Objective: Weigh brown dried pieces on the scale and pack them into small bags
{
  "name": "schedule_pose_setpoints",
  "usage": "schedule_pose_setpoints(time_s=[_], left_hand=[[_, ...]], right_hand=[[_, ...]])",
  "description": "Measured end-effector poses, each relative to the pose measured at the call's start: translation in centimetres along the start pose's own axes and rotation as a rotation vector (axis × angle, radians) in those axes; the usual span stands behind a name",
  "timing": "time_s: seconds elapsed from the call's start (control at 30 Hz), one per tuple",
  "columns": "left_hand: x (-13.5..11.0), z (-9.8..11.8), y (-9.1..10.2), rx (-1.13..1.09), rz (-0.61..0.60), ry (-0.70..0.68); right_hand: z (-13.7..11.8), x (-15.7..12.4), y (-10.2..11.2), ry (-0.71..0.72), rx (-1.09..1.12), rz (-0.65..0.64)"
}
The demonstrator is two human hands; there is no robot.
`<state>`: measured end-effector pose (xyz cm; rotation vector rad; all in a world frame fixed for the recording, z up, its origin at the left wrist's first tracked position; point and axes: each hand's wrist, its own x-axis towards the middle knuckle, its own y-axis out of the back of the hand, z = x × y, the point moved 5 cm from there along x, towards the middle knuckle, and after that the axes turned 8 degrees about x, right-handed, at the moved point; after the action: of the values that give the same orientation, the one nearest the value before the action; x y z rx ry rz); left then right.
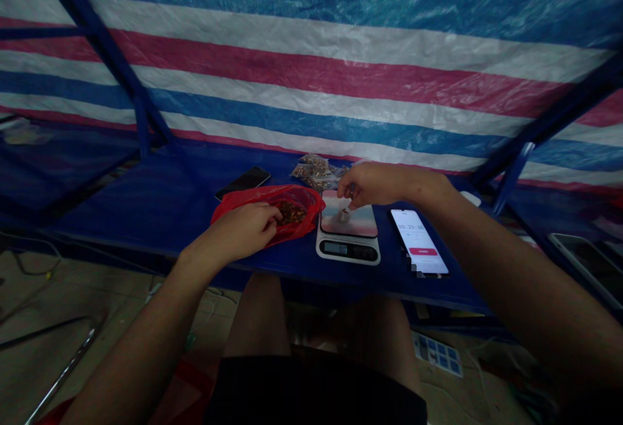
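A red plastic bag lies open on the blue table, with small brown pieces inside. My left hand reaches over its near rim, fingers curled together at the pieces; what they hold, if anything, is hidden. To the right sits a white digital scale, its display lit. Over its plate my right hand pinches a small clear plastic bag that hangs at or just above the surface; contact is hard to tell. Behind the scale rest several filled clear packets.
A phone with a lit timer screen lies right of the scale. Behind the red bag is a dark phone. Blue metal bars frame both sides, and a striped tarp hangs behind. Another device is at far right.
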<state>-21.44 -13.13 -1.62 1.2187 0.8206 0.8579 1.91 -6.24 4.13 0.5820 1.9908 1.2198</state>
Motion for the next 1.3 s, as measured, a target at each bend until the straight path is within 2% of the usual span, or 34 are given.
schedule_pose_setpoints(time_s=[0.3,0.5,0.63,0.8,0.87,0.97,1.07,1.17,1.3], left_hand=[[0.5,-0.1,-0.6,-0.018,0.013,-0.037],[1.3,-0.4,-1.0,0.005,0.103,-0.029],[0.7,0.0,0.3,0.026,0.197,0.007],[0.0,0.5,3.5,0.137,0.367,0.047],[0.8,-0.2,3.6,0.216,0.338,0.080],[2.7,-1.9,2.5,0.258,0.130,0.156],[3.7,-2.6,2.1,0.274,0.018,0.193],[3.7,-1.9,3.6,0.306,0.056,0.165],[3.3,-0.4,6.1,0.399,0.134,0.132]], right_hand=[[-0.1,-0.5,0.0,0.078,0.113,0.082],[0.6,-0.1,-0.1,0.170,0.116,0.149],[0.1,-0.2,0.4,0.195,0.094,0.181],[-3.5,0.0,1.3,0.285,0.113,0.322],[-5.2,0.9,0.6,0.348,0.119,0.322],[-7.4,2.7,-1.7,0.408,0.073,0.211],[-7.9,4.2,-3.8,0.314,-0.051,0.131],[-7.3,4.8,-4.8,0.191,-0.188,0.132],[-7.0,4.8,-4.6,0.175,-0.260,0.183]])
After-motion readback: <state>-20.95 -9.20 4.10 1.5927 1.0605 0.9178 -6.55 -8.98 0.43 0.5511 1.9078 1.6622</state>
